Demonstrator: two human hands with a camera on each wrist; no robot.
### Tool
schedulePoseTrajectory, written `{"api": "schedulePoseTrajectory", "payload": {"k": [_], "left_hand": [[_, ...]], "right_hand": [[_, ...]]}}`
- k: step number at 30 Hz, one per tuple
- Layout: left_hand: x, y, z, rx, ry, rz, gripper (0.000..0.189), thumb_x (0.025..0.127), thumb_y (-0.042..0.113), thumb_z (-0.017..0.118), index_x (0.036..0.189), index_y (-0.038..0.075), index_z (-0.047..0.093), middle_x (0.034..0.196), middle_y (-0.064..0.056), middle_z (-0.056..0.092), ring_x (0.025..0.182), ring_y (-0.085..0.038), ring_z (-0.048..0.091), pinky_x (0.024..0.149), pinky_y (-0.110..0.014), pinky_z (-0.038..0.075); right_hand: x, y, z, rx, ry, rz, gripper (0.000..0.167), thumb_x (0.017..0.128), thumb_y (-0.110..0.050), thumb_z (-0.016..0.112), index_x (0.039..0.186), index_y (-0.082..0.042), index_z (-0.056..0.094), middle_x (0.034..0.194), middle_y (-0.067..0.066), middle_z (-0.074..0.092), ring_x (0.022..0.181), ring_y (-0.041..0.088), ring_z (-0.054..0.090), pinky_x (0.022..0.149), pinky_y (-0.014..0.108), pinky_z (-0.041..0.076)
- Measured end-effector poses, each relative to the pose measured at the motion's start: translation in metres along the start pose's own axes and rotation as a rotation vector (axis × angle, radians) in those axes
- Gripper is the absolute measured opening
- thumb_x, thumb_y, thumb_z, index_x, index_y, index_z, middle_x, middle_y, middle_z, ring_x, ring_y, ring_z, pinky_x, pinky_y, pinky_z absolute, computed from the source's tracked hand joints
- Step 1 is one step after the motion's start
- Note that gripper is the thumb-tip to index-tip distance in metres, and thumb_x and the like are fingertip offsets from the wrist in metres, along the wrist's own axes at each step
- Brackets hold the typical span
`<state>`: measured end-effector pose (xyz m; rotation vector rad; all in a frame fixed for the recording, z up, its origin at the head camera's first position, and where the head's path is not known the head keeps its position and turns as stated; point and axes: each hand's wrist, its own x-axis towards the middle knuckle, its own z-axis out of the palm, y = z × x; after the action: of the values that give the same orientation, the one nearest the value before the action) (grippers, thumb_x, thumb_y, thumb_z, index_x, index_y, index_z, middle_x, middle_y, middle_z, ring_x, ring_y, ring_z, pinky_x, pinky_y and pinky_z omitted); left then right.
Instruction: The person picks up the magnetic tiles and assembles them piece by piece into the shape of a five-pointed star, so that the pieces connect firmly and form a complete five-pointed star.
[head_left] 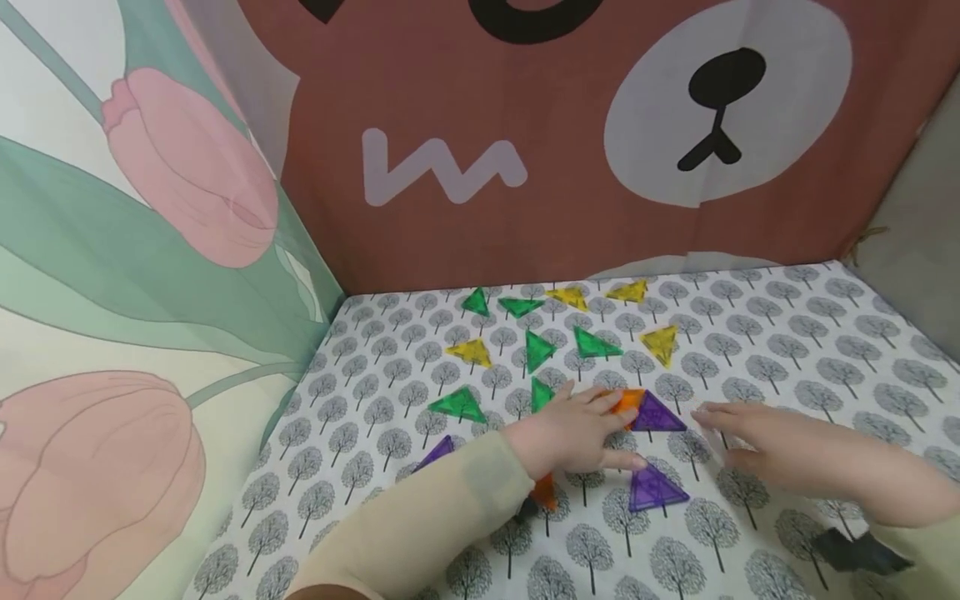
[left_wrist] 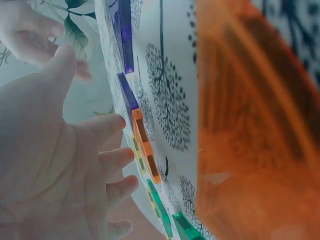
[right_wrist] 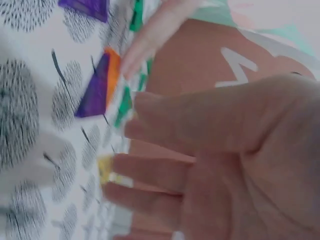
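My left hand [head_left: 577, 429] stretches over the middle of the cloth with its fingers spread. Its fingertips lie on or just above an orange triangular tile [head_left: 627, 402], partly covered by them. Against that tile sits a purple triangular tile [head_left: 657, 412]. Below the thumb is another purple triangle [head_left: 657, 487]. In the left wrist view, the left fingers [left_wrist: 112, 123] look fairly straight beside the orange tile's edge [left_wrist: 145, 145]. To the right, my right hand [head_left: 761, 437] hovers apart from the purple tile, its fingers [right_wrist: 160, 172] extended and holding nothing.
Several green triangles [head_left: 596, 342] and yellow triangles [head_left: 661, 344] lie farther back on the tree-print cloth [head_left: 750, 350]. Another orange tile [head_left: 546, 492] and a purple one [head_left: 435, 452] are partly behind the left forearm. A bear-print panel [head_left: 555, 208] stands behind, a tulip-print panel [head_left: 225, 333] at left.
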<state>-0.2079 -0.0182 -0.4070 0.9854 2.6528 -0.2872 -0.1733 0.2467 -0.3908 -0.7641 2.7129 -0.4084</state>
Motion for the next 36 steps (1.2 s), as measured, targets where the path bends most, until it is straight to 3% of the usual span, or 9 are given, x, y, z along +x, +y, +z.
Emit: {"api": "schedulePoseTrajectory", "payload": {"k": [4,8,10,12,16,18,24,31,36], "left_hand": [[-0.002,0.002,0.0,-0.021,-0.016,0.021,0.078,0.083,0.083,0.015,0.153,0.049,0.009,0.163,0.011,0.0,0.149,-0.019,-0.001,0.118,-0.049,-0.003],[-0.002,0.003,0.004,-0.028,-0.026,0.016,0.077,0.083,0.083,0.015,0.152,0.05,0.008,0.162,0.011,0.003,0.15,-0.019,0.001,0.118,-0.048,-0.001],[-0.003,0.003,0.006,-0.026,-0.023,0.013,0.076,0.084,0.083,0.015,0.152,0.05,0.008,0.162,0.011,0.004,0.15,-0.019,0.002,0.119,-0.048,0.0],[-0.003,0.003,0.006,-0.026,-0.019,0.013,0.075,0.084,0.083,0.015,0.152,0.05,0.009,0.162,0.012,0.005,0.149,-0.019,0.003,0.119,-0.048,0.001],[-0.004,0.004,0.004,-0.029,-0.007,0.019,0.074,0.085,0.082,0.015,0.151,0.051,0.01,0.162,0.012,0.006,0.149,-0.019,0.005,0.119,-0.048,0.002],[-0.005,0.004,0.002,-0.029,-0.004,0.019,0.073,0.085,0.082,0.014,0.151,0.051,0.011,0.162,0.011,0.007,0.149,-0.02,0.006,0.119,-0.049,0.003],[-0.005,0.005,0.003,-0.057,-0.009,0.011,0.071,0.086,0.082,0.015,0.15,0.052,0.012,0.162,0.012,0.009,0.149,-0.02,0.006,0.119,-0.049,0.003],[-0.003,0.007,0.008,-0.078,-0.018,0.01,0.071,0.086,0.081,0.015,0.15,0.052,0.012,0.162,0.013,0.008,0.149,-0.018,0.004,0.119,-0.048,0.002],[0.003,0.004,0.003,-0.047,-0.026,0.01,0.072,0.085,0.082,0.015,0.15,0.053,0.012,0.162,0.014,0.005,0.149,-0.018,0.002,0.119,-0.048,0.0]], "right_hand": [[-0.012,0.009,0.003,0.043,-0.124,0.102,0.05,0.096,-0.021,0.066,0.141,-0.003,0.053,0.134,0.026,0.054,0.12,0.049,0.05,0.093,0.065,0.043],[-0.022,0.013,0.015,0.005,-0.167,0.172,0.054,0.093,-0.019,0.068,0.143,-0.008,0.052,0.137,0.03,0.049,0.118,0.05,0.052,0.088,0.063,0.046],[-0.028,0.009,0.023,-0.005,-0.129,0.126,0.058,0.09,-0.017,0.072,0.144,-0.012,0.052,0.142,0.028,0.045,0.12,0.049,0.051,0.088,0.062,0.047],[-0.032,-0.001,0.032,-0.03,-0.073,0.012,0.064,0.087,-0.019,0.075,0.146,-0.017,0.051,0.146,0.022,0.044,0.121,0.044,0.052,0.087,0.058,0.05],[-0.033,-0.029,0.049,-0.068,-0.024,-0.211,0.068,0.089,-0.037,0.072,0.15,-0.029,0.044,0.153,0.003,0.041,0.128,0.035,0.049,0.092,0.056,0.049],[-0.03,-0.041,0.054,-0.091,-0.032,-0.26,0.068,0.09,-0.045,0.068,0.151,-0.03,0.042,0.154,-0.002,0.04,0.13,0.031,0.048,0.093,0.054,0.049],[-0.024,-0.05,0.06,-0.103,-0.071,-0.257,0.072,0.09,-0.061,0.059,0.15,-0.024,0.045,0.153,-0.001,0.041,0.131,0.031,0.047,0.096,0.057,0.046],[-0.021,-0.041,0.062,-0.088,-0.083,-0.239,0.074,0.089,-0.063,0.06,0.15,-0.025,0.044,0.153,0.003,0.041,0.128,0.035,0.049,0.095,0.059,0.045],[-0.016,-0.033,0.056,-0.124,0.0,-0.227,0.075,0.087,-0.054,0.068,0.15,-0.021,0.045,0.151,0.006,0.042,0.13,0.035,0.047,0.097,0.059,0.044]]}}
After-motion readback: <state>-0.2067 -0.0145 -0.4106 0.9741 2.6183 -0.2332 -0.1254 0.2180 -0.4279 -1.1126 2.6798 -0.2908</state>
